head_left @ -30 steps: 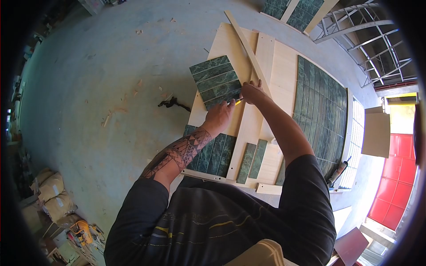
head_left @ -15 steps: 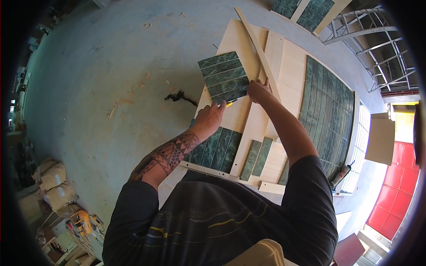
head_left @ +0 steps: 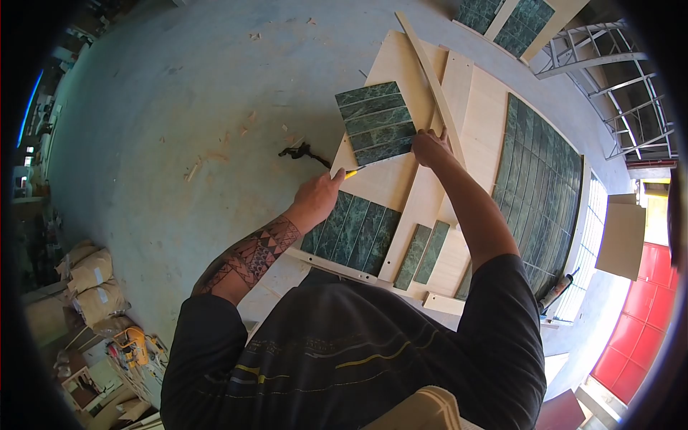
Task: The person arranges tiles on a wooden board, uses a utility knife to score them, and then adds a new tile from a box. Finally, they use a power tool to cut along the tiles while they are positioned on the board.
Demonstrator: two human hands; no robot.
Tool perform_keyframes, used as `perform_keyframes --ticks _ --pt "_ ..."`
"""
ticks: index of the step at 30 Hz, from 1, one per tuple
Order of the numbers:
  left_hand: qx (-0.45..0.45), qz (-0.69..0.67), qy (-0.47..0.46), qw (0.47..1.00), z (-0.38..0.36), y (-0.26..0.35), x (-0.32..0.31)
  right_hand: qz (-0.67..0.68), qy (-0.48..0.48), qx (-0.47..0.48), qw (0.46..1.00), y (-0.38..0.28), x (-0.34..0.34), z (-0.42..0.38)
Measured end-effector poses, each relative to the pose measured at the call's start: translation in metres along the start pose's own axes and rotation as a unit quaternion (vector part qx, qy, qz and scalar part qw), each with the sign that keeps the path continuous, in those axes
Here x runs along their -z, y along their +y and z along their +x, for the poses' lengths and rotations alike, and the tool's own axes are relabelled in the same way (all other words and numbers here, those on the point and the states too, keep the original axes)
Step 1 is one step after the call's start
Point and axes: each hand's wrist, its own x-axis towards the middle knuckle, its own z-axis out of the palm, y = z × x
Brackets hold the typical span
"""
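Note:
My left hand (head_left: 317,198) is closed around a yellow utility knife (head_left: 350,174), its blade tip at the lower left corner of a green marbled tile sheet (head_left: 375,122). The sheet lies tilted on a pale wooden board (head_left: 394,172), its tiles in several rows. At the sheet's lower right corner is my right hand (head_left: 431,149), thumb side against the edge, fingers curled near a long thin wooden strip (head_left: 430,75). Closer to me, more green tiles (head_left: 351,231) are set in the board, beside two loose narrow tile strips (head_left: 423,254).
A large tiled panel (head_left: 537,186) lies to the right, with a caulking gun (head_left: 559,288) at its near corner. A black clamp (head_left: 304,153) juts from the board's left edge. Brown sacks (head_left: 93,283) and a yellow power tool (head_left: 134,346) sit at lower left.
My left hand has drawn the knife left along the sheet's lower edge to its corner. The right hand stays at its corner. The whole view has shifted slightly.

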Motion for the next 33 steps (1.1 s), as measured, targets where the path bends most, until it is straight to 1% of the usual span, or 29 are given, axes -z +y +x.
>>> perform_keyframes --ticks 3,7,9,13,15,19,22,24,28,30,33 --pt "0.022 0.02 -0.017 0.999 -0.015 -0.011 0.009 0.021 0.019 0.002 1.0 0.001 -0.003 -0.003" --pt "0.007 0.006 -0.02 1.0 -0.012 -0.012 0.021 0.027 0.036 0.002 0.999 0.005 -0.013 -0.004" --pt "-0.058 -0.049 0.02 0.997 0.007 0.006 0.018 0.055 0.05 0.005 0.997 0.007 -0.016 -0.005" --pt "-0.1 -0.052 0.035 0.993 0.058 0.029 -0.024 0.047 0.058 -0.004 0.997 0.005 -0.012 -0.009" --pt "-0.115 -0.046 0.05 0.991 0.073 0.036 -0.033 0.039 0.033 -0.009 0.999 0.002 -0.009 -0.007" --pt "-0.12 -0.054 0.053 0.99 0.089 0.04 -0.037 0.045 0.032 -0.013 0.998 0.001 -0.008 -0.008" --pt "-0.109 -0.06 0.037 0.992 0.093 0.041 -0.035 0.049 0.036 -0.012 0.998 0.001 -0.008 -0.01" --pt "-0.09 -0.04 0.034 0.995 0.091 0.041 -0.033 0.045 0.034 -0.014 0.998 0.001 -0.008 -0.011" --pt "-0.086 -0.027 0.03 0.995 0.084 0.044 -0.025 0.029 0.029 -0.016 0.999 0.0 -0.009 -0.007" --pt "-0.077 0.001 0.01 0.997 0.08 0.044 -0.019 0.016 0.031 -0.022 0.999 -0.002 -0.011 -0.008" --pt "-0.062 0.006 -0.01 0.998 0.072 0.035 -0.012 0.007 0.042 -0.028 0.999 -0.006 -0.01 -0.009"
